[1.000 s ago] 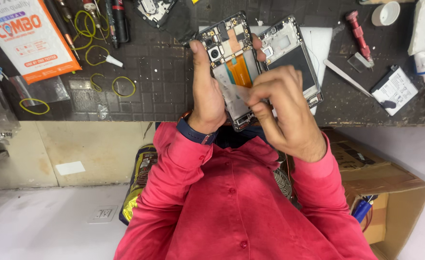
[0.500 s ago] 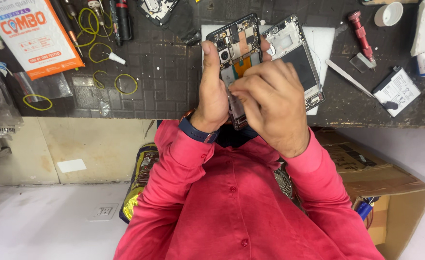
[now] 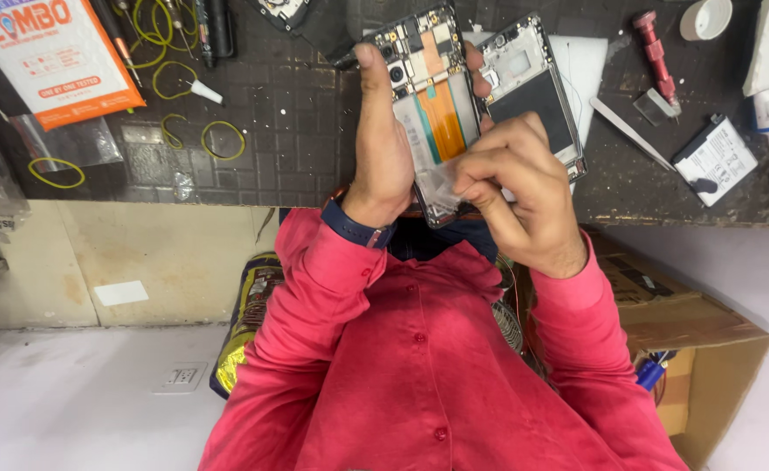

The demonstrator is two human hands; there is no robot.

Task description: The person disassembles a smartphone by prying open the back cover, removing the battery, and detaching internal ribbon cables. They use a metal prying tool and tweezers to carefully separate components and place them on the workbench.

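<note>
Left hand: the left hand (image 3: 383, 148) is gripping the opened phone (image 3: 432, 109) along its left edge, thumb stretched up beside the camera end, fingertips curling round the far edge.
Right hand: the right hand (image 3: 515, 187) is pinching a small clear film (image 3: 441, 185) at the lower end of the opened phone, fingers bent and pressed together.
Opened phone: it is being held above the near edge of the workbench (image 3: 289, 131), back removed, circuit board, an orange flex strip and pale inner parts facing up.
Second frame: a phone frame (image 3: 533, 87) is lying just right of the held one, partly on a white sheet (image 3: 589, 65).
Surface: the workbench is showing a dark, gridded mat, worn and dusty, ending in a straight front edge.
Left of the mat: an orange-and-white packet (image 3: 49, 52), yellow wire loops (image 3: 184, 131) and dark tools are lying scattered.
Right of the mat: a red-handled screwdriver (image 3: 655, 52), a thin flat blade (image 3: 630, 133), a roll of tape (image 3: 705, 17) and a white battery (image 3: 714, 159) are resting well apart.
Room: a pale floor (image 3: 71, 410) with a wall-style socket plate (image 3: 180, 377) is lying below the bench; an open cardboard box (image 3: 707, 349) is standing by the right sleeve.
Clothing: red shirt sleeves are covering both arms.
</note>
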